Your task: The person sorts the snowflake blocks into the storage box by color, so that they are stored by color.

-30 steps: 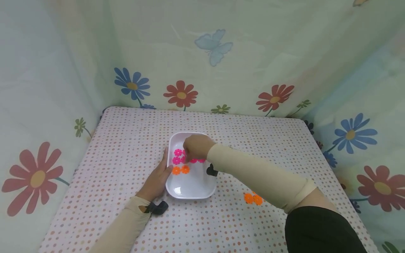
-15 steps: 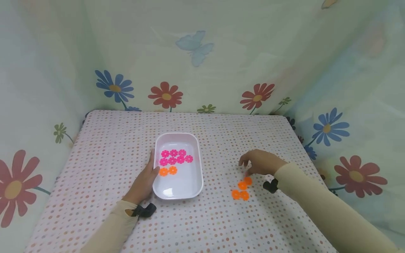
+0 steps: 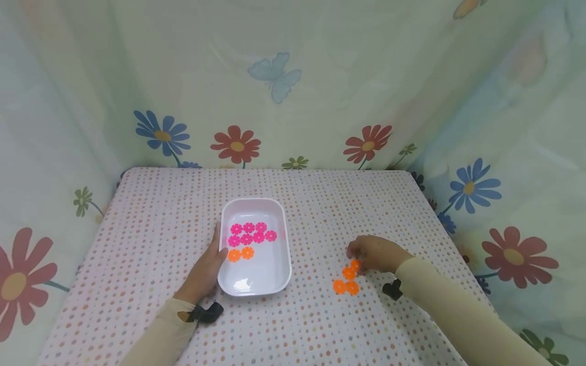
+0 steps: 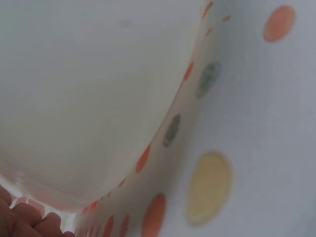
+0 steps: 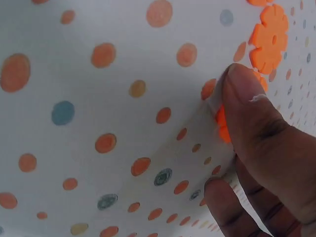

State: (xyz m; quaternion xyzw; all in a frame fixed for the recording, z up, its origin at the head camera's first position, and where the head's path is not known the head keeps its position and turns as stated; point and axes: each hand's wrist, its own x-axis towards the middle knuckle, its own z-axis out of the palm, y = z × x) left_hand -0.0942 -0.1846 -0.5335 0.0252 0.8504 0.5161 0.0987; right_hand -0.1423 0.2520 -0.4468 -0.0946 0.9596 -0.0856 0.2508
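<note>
My left hand [image 3: 201, 270] grips the left side of a white rectangular tray [image 3: 223, 277], thumb at the rim and fingers along the outer wall. Several pink flower-shaped discs [image 3: 246, 239] lie in rows inside it, with two orange ones below them. To the tray's right, my right hand [image 3: 377, 254] reaches down to a small group of orange flower-shaped discs [image 3: 352, 287] on the table. In the right wrist view, the thumb [image 5: 247, 94] presses by one orange disc [image 5: 224, 129], partly hidden; the fingertips behind it are covered. Another orange disc [image 5: 270, 39] lies farther along.
A dotted cloth [image 3: 311, 203] covers the table, and a small fold of it rises at the right thumb. Flower-printed curtains [image 3: 320, 101] stand behind the table and at both sides.
My right hand has left the tray and moved right to the orange discs, then lowered onto the farthest one. The left hand stays at the tray. The head view has shifted.
</note>
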